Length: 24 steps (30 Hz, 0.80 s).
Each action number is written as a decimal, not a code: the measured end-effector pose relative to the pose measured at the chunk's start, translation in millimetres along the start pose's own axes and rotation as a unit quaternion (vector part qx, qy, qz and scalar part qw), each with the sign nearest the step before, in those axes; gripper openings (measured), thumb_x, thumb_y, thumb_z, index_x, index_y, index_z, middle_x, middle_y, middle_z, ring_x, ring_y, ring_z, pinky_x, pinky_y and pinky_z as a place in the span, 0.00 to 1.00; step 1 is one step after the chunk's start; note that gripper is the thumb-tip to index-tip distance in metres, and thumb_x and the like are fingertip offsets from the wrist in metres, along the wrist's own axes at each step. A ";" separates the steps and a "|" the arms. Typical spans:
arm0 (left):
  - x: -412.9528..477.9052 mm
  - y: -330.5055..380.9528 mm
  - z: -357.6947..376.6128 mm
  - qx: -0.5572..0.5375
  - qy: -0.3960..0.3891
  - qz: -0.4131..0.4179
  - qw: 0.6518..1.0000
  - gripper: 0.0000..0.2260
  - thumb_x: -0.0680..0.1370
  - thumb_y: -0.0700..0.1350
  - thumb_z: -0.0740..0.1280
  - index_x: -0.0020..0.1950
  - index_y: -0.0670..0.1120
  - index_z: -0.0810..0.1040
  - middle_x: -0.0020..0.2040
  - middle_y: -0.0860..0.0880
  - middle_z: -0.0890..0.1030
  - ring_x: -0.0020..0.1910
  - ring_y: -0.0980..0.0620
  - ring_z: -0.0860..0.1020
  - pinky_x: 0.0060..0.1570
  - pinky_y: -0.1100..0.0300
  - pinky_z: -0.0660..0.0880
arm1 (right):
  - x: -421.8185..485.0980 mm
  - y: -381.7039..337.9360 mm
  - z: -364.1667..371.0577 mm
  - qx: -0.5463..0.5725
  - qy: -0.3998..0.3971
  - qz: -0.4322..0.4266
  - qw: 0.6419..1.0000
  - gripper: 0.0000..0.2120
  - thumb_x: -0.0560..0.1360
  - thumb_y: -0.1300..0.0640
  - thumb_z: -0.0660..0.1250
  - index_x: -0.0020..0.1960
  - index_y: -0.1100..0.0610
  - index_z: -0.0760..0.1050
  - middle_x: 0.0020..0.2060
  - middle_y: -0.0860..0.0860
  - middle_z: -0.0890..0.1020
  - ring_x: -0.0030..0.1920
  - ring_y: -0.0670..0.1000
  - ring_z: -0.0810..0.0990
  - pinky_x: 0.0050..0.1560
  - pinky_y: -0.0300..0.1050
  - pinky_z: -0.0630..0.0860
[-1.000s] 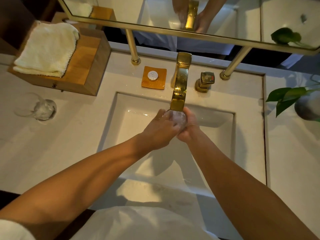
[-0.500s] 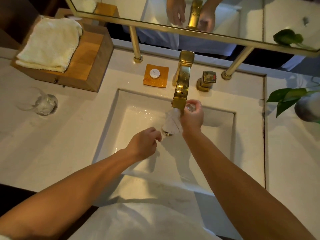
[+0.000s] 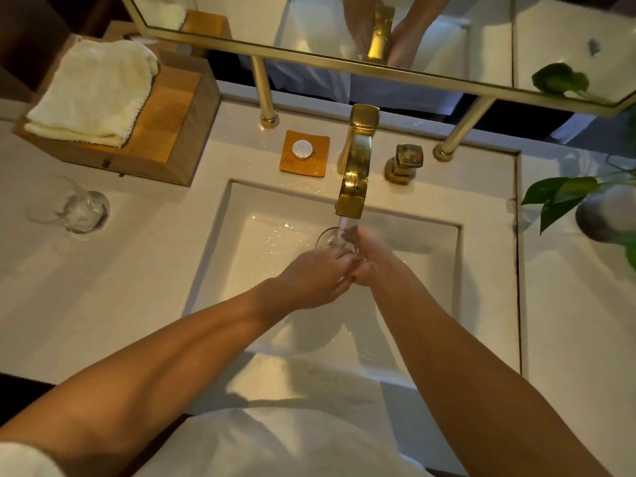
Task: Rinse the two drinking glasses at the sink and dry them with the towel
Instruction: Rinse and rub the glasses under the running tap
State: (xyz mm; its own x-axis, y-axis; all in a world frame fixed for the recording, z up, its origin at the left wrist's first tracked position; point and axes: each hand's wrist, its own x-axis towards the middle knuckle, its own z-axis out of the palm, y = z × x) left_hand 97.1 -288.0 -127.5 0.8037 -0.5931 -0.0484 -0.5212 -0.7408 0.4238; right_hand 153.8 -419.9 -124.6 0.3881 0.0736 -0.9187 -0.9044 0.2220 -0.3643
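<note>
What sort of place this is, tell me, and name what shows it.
Most likely a bathroom, perhaps a hotel's: a white sink with a gold tap set in a counter, a gold-framed mirror above it, and a folded towel on a wooden box.

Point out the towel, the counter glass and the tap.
towel [image 3: 91,98]: head view, middle of its folded top face.
counter glass [image 3: 74,210]: head view, middle of its clear body.
tap [image 3: 354,166]: head view, top of the gold spout.
</note>
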 end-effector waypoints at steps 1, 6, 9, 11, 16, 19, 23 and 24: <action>1.4 -2.3 -3.5 -0.031 -0.028 -0.006 0.999 0.14 0.82 0.49 0.63 0.64 0.44 0.76 0.59 0.44 0.81 0.53 0.45 0.80 0.48 0.51 0.79 | 2.3 3.3 2.4 0.002 -0.008 -0.002 1.000 0.10 0.77 0.52 0.65 0.42 0.57 0.77 0.35 0.53 0.80 0.34 0.52 0.79 0.35 0.44 0.76; 6.5 -14.3 -16.2 -0.343 0.019 -0.184 0.921 0.11 0.83 0.47 0.63 0.58 0.43 0.82 0.49 0.45 0.85 0.46 0.48 0.83 0.48 0.57 0.78 | 1.2 2.6 -4.9 -0.004 -0.080 -0.016 0.997 0.27 0.71 0.45 0.74 0.61 0.63 0.76 0.53 0.61 0.82 0.48 0.59 0.85 0.45 0.55 0.84; 28.0 -10.2 -25.6 -0.555 0.093 -0.346 0.750 0.12 0.83 0.47 0.63 0.47 0.43 0.83 0.43 0.45 0.86 0.44 0.48 0.84 0.48 0.54 0.80 | 5.2 0.6 -6.4 -0.005 -0.095 -0.041 0.995 0.25 0.76 0.43 0.68 0.65 0.60 0.78 0.59 0.61 0.83 0.59 0.62 0.82 0.62 0.59 0.79; 41.9 -3.7 -27.3 -0.566 0.099 -0.384 0.722 0.11 0.82 0.47 0.64 0.45 0.43 0.82 0.42 0.45 0.85 0.42 0.49 0.83 0.44 0.53 0.81 | 4.1 -2.8 -2.2 0.019 -0.086 -0.053 0.995 0.21 0.79 0.43 0.64 0.62 0.58 0.80 0.53 0.57 0.86 0.56 0.59 0.83 0.54 0.54 0.81; 37.8 -11.0 -15.8 -0.159 0.051 -0.076 0.983 0.10 0.81 0.50 0.64 0.53 0.46 0.81 0.43 0.52 0.81 0.41 0.59 0.78 0.45 0.60 0.77 | 5.8 -10.1 -8.7 0.076 -0.097 0.022 0.992 0.18 0.79 0.44 0.64 0.56 0.58 0.79 0.39 0.54 0.82 0.34 0.48 0.80 0.28 0.39 0.77; 36.9 -30.5 -13.0 0.048 -0.038 0.105 0.993 0.19 0.83 0.55 0.55 0.56 0.48 0.82 0.52 0.49 0.82 0.51 0.52 0.78 0.55 0.55 0.75 | 8.9 -4.7 -18.6 0.066 -0.115 0.064 0.989 0.19 0.79 0.44 0.64 0.54 0.59 0.80 0.36 0.55 0.82 0.28 0.50 0.81 0.19 0.40 0.74; 42.3 -19.3 -15.7 0.157 -0.031 0.114 0.981 0.09 0.79 0.47 0.65 0.48 0.44 0.83 0.46 0.45 0.83 0.42 0.46 0.80 0.42 0.51 0.79 | 14.5 -2.3 -13.0 0.101 -0.107 0.042 0.988 0.19 0.79 0.43 0.64 0.51 0.58 0.82 0.39 0.54 0.84 0.38 0.52 0.85 0.36 0.45 0.82; 43.6 -13.3 -15.3 0.184 -0.024 0.100 0.978 0.05 0.76 0.44 0.68 0.46 0.44 0.82 0.44 0.44 0.83 0.39 0.46 0.80 0.40 0.53 0.78 | 15.2 -2.3 -9.4 0.105 -0.098 0.042 0.989 0.18 0.78 0.42 0.65 0.49 0.57 0.82 0.40 0.54 0.85 0.42 0.52 0.85 0.44 0.47 0.82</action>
State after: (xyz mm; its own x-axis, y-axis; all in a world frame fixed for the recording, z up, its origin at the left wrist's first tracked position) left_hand 143.4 -299.2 -121.5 0.6653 -0.7452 -0.0446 -0.7416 -0.6666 0.0756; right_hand 160.1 -428.4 -139.1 0.3597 0.2831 -0.8891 -0.8858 0.4032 -0.2300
